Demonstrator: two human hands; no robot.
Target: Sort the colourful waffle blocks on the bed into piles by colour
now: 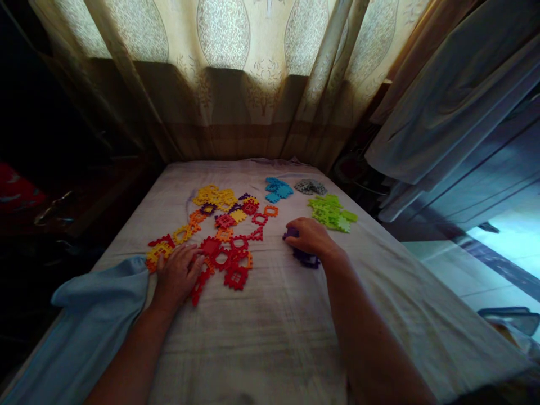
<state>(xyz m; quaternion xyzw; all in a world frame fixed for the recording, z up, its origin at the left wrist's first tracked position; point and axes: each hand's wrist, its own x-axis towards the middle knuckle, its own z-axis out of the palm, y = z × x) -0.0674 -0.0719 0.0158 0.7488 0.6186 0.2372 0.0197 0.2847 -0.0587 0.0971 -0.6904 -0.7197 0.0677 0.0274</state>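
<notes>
My right hand [312, 235] is over a small pile of dark purple interlocking building pieces [307, 260]. Its fingers curl round a purple piece at the pile's far left edge. My left hand [179, 274] lies open on the sheet, fingers stretched forward. It rests between yellow pieces [157, 256] on its left and red pieces [220, 257] on its right. Beyond it, a mixed spread of red, orange, yellow and purple pieces runs up to a yellow heap [215, 197].
Sorted heaps of blue pieces [278, 189], grey pieces [311, 187] and lime green pieces [330, 212] lie at the far right. A light blue cloth [101, 304] drapes over the left edge of the sheet-covered surface [257, 343]. Behind hangs a patterned curtain [253, 112].
</notes>
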